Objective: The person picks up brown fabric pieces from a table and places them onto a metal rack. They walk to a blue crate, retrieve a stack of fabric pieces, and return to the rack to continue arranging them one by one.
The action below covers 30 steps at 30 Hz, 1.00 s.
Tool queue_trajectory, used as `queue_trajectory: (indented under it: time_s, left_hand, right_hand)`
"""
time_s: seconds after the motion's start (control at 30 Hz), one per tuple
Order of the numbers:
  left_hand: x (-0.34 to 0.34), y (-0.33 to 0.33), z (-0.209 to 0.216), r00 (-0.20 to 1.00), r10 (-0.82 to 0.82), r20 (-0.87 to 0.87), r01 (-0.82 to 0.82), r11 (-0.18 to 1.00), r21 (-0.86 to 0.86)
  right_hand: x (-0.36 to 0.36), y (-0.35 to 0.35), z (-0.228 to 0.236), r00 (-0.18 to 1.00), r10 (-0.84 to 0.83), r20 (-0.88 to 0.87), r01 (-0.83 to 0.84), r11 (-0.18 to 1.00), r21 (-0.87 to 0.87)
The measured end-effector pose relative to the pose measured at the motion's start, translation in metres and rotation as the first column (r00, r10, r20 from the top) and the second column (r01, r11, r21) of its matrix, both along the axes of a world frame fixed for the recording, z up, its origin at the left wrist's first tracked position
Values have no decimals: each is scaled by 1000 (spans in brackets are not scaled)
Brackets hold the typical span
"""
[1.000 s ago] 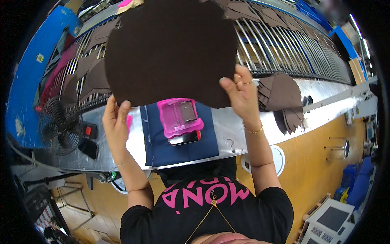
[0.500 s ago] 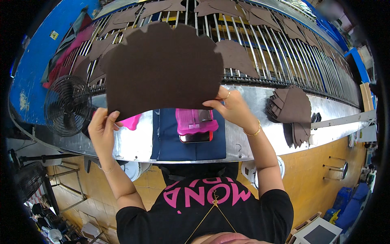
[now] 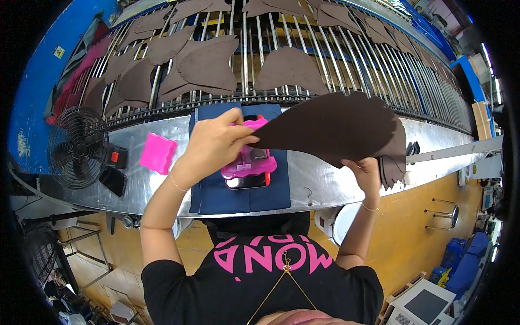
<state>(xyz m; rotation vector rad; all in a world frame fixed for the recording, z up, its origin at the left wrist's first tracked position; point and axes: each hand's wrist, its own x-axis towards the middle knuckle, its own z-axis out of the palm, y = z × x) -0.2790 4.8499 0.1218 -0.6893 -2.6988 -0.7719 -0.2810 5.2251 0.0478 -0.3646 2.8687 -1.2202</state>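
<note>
A dark brown sheet piece [image 3: 330, 122] with a scalloped far edge is stretched between my two hands. My left hand [image 3: 219, 138] pinches its left corner above the pink box. Closed on its near right edge is my right hand [image 3: 363, 170]. The sheet hangs over a stack of matching brown pieces [image 3: 400, 146] at the right of the table and hides most of it; whether the two touch I cannot tell. Beneath my left hand, the pink translucent box [image 3: 249, 165] and a phone-like dark device [image 3: 246, 181] lie on a folded navy cloth [image 3: 208, 197].
Behind the metal table [image 3: 303, 189] runs a rack of metal bars [image 3: 244, 59] bearing several brown pieces [image 3: 203, 67]. A black fan [image 3: 78, 146], a dark phone [image 3: 114, 181] and a pink scalloped tray [image 3: 158, 154] are at the left. A grey bar [image 3: 460, 150] juts in at the right.
Both hands have carried the brown sheet rightward from in front of the rack to over the stack. The sheet has tilted, and the pink tray and rack pieces behind it now show.
</note>
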Motion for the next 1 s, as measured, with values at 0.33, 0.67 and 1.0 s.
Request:
queue_trajectory:
  time_s: [0.33,0.67,1.0]
  left_hand:
    - [-45,45,10,983,-96,-155,97,995,-1]
    - [-3,-64,16,866,498,47,-459,754,470]
    - [36,-109,-9,784,614,87,-587,689,425]
  right_hand:
    - [-6,20,89,948,-304,-91,238,871,-430]
    - [-190,-127,-21,970,32,242,230,215,-949]
    - [-258,-214,-108,845,-3,534,530,119,-839]
